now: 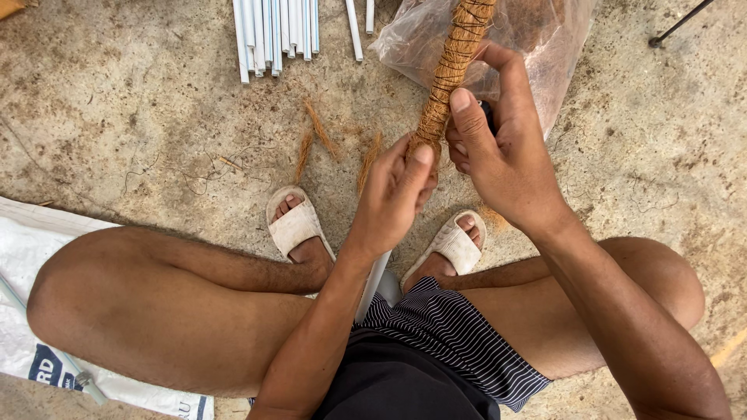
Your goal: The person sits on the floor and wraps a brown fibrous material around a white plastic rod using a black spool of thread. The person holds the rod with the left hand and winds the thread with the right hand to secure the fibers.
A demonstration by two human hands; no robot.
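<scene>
A clear plastic bag [545,35], apparently holding brown fibre, lies top right; a white woven sack [31,257] with blue print lies lower left.

Soft, even daylight fills the scene, casting only faint shadows under the legs [179,303] onto the concrete floor [117,117], with sharp focus throughout, no glare, and slight wide-angle stretching at the edges

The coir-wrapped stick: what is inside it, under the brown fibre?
Below the left hand, a bare white pipe comes out of the coir-wrapped stick. Under the fibre itself, the core is covered and cannot be seen.
</scene>
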